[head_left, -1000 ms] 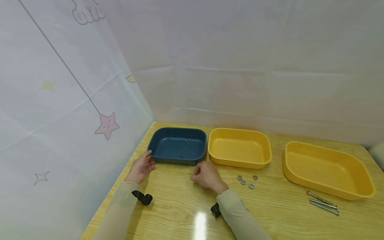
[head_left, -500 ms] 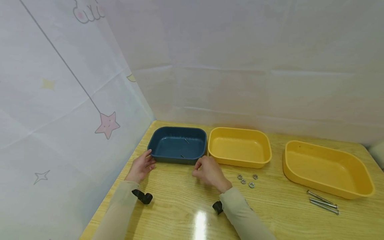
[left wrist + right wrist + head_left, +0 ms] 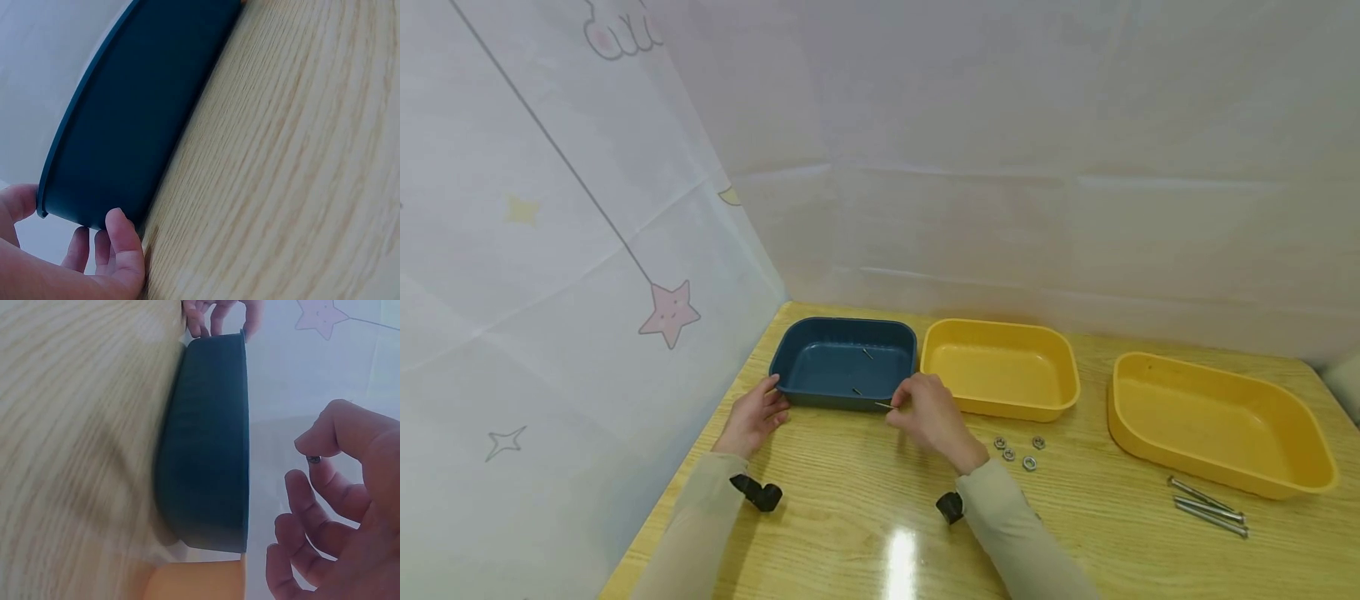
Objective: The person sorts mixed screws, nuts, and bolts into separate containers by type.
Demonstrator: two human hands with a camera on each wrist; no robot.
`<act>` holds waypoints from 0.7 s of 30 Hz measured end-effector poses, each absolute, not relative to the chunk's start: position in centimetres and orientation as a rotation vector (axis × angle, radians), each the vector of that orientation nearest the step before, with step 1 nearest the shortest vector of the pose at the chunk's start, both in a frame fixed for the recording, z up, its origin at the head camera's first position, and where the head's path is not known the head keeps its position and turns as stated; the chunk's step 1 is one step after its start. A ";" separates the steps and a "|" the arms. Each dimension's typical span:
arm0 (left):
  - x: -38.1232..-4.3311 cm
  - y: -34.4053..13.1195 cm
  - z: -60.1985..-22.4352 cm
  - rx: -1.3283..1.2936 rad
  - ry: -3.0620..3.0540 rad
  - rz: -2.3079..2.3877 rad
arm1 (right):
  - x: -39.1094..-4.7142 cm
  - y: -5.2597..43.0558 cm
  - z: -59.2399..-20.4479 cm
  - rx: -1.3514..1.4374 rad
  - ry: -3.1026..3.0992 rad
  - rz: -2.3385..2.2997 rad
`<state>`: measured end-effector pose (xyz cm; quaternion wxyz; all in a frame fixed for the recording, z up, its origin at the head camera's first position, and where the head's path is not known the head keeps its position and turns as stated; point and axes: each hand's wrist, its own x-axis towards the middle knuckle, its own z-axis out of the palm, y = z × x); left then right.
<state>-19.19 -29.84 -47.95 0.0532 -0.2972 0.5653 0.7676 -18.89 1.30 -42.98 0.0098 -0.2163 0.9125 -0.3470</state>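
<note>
- Pinches a thin screw (image 3: 882,405) between thumb and forefinger of the right hand (image 3: 931,422), just above the near right corner of the blue tray (image 3: 827,367).
- Points the screw leftward along the blue tray's near rim, a small dark end peeking from between thumb and forefinger in the right-wrist view.
- Bends the remaining right-hand fingers loosely in the air, apart from the blue tray.
- Touches the blue tray's near left corner with the left hand (image 3: 750,422), fingers slackly bent and set apart, one at the rim, others by the outer wall.
- Inside the blue tray, two small screws (image 3: 867,354): one toward the far right, another close to the near wall.
- Immediately right of the blue tray, a smaller yellow tray (image 3: 996,375); farther right, a larger yellow tray (image 3: 1217,425), set at a slant.
- Right of the blue tray and nearer the camera, four hex nuts (image 3: 1009,455), loosely grouped; well to the right, long bolts (image 3: 1208,509), bunched together.
- Beneath the blue tray, a wood-grained table (image 3: 827,492), bright with glare toward the camera.
- On the near side of the blue tray, two pale sleeves (image 3: 700,508), each with a black wrist device (image 3: 757,492).
- Left of the blue tray, a pale backdrop (image 3: 550,375) printed with a pink star (image 3: 669,313) on a long grey line.
</note>
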 end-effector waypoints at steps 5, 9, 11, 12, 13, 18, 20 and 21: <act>-19.2 -29.8 -47.9 -0.898 1.718 2.337 | -19.4 1.5 -42.6 -0.659 2.872 -1.114; -19.2 -29.9 -47.9 -0.884 1.714 2.345 | -19.9 1.7 -42.4 -0.648 2.877 -1.175; -19.2 -29.9 -47.9 -0.880 1.709 2.351 | -20.1 1.8 -42.4 -0.641 2.883 -1.198; -19.2 -29.9 -47.9 -0.877 1.710 2.352 | -20.2 1.8 -42.5 -0.636 2.889 -1.204; -19.1 -29.9 -47.9 -0.876 1.710 2.352 | -20.3 1.7 -42.5 -0.625 2.893 -1.212; -19.1 -29.9 -47.9 -0.872 1.714 2.348 | -20.7 1.6 -43.0 -0.596 2.908 -1.275; -19.1 -29.9 -47.9 -0.871 1.714 2.348 | -20.8 1.5 -43.3 -0.590 2.908 -1.304; -19.1 -29.9 -47.9 -0.871 1.713 2.349 | -20.8 1.4 -43.5 -0.584 2.907 -1.313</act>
